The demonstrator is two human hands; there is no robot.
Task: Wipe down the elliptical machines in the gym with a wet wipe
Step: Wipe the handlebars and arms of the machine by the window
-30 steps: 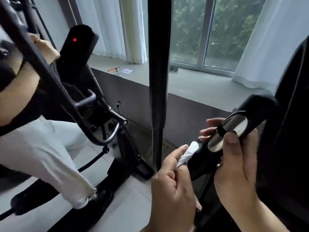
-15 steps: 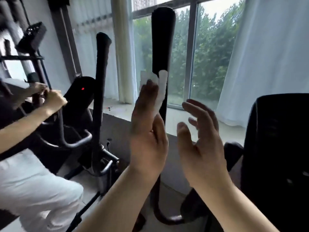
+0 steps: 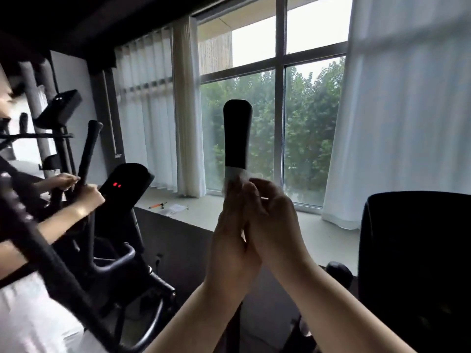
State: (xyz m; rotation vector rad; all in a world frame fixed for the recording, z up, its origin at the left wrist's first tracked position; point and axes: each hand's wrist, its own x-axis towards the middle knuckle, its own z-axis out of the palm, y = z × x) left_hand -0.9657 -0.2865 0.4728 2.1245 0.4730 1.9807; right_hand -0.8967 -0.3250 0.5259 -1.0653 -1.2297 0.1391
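Fingers of the left hand [image 3: 230, 225] curl round the wet wipe [image 3: 235, 173], clasping it to the elliptical's upright black handle [image 3: 237, 133] below its rounded top end. The right hand [image 3: 272, 220] lies against the left, its fingers curled round the same handle just beneath the wipe. Another person's hand [image 3: 88, 197] grips the neighbouring machine [image 3: 122, 200].
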